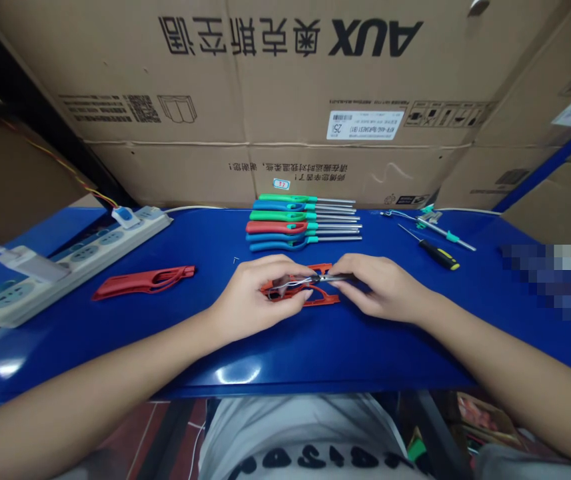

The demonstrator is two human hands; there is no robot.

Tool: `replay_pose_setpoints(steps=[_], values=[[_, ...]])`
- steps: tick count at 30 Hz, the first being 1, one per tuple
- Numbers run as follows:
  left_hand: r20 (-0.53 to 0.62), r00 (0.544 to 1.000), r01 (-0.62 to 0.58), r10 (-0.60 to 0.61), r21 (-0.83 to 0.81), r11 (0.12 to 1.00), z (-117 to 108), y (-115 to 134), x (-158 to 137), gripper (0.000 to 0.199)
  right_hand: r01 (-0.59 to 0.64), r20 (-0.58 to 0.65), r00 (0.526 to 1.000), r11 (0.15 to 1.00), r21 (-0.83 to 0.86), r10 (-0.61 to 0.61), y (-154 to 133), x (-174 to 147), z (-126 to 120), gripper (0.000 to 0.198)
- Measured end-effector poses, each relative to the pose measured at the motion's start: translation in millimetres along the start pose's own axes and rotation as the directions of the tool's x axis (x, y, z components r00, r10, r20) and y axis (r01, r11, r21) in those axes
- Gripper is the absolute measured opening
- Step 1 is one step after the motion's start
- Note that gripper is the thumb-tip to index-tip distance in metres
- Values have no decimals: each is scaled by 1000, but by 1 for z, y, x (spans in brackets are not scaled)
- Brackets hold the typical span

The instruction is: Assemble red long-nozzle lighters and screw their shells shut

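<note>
My left hand (pixel 270 297) is closed in a pinch around the wired end of a slim lighter part, where thin white wires (pixel 292 285) loop near the palm. From the other side, the fingertips of my right hand (pixel 378 283) grip its narrow metal tube (pixel 334 278). Just beneath both hands lies an opened red lighter handle shell (pixel 328 299), partly hidden by my left fingers. Another red handle piece (pixel 142 281) rests on the table to the left. Beyond my hands, several long-nosed gas lighters (pixel 278 227) in green, blue and red lie in a row, metal tubes pointing right.
A white power strip (pixel 85 260) with plugs runs along the left of the blue table (pixel 190 353). At right are a black-and-yellow screwdriver (pixel 438 254) and a loose metal tube with turquoise parts (pixel 448 235). A large cardboard box (pixel 275 87) stands behind.
</note>
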State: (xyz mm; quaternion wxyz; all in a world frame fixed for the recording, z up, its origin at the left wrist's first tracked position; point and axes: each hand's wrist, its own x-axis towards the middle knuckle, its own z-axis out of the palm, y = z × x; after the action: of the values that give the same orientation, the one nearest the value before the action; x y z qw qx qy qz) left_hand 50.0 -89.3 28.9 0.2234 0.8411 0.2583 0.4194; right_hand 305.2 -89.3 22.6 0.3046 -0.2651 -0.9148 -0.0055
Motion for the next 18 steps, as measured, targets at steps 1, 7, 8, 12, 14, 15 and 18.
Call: replay_pose_setpoints(steps=[1, 7, 8, 12, 14, 15, 18], values=[[-12, 1000, 3, -3, 6, 1000, 1, -1, 0, 17, 8, -8, 1000, 1000, -5, -8, 0, 0, 0, 12], [-52, 999, 8, -8, 5, 1000, 2, -6, -1, 11, 59, -22, 998, 998, -19, -59, -2, 2, 1, 15], [-55, 998, 3, -3, 5, 1000, 2, -6, -1, 12, 67, -26, 997, 998, -18, -68, -2, 2, 2, 16], [-56, 998, -2, 2, -2, 1000, 3, -7, -3, 13, 122, -50, 991, 991, -58, -125, -2, 2, 5, 19], [-44, 999, 1, -2, -12, 1000, 4, -7, -4, 10, 154, -54, 985, 982, -111, -161, -2, 1, 5, 19], [-34, 999, 1, -2, -18, 1000, 5, -7, -4, 9, 170, -49, 983, 975, -140, -178, -3, 1, 5, 19], [-9, 1000, 0, 0, -38, 999, 6, -6, -4, 5, 214, -17, 974, 945, -247, -225, -3, 1, 5, 18]])
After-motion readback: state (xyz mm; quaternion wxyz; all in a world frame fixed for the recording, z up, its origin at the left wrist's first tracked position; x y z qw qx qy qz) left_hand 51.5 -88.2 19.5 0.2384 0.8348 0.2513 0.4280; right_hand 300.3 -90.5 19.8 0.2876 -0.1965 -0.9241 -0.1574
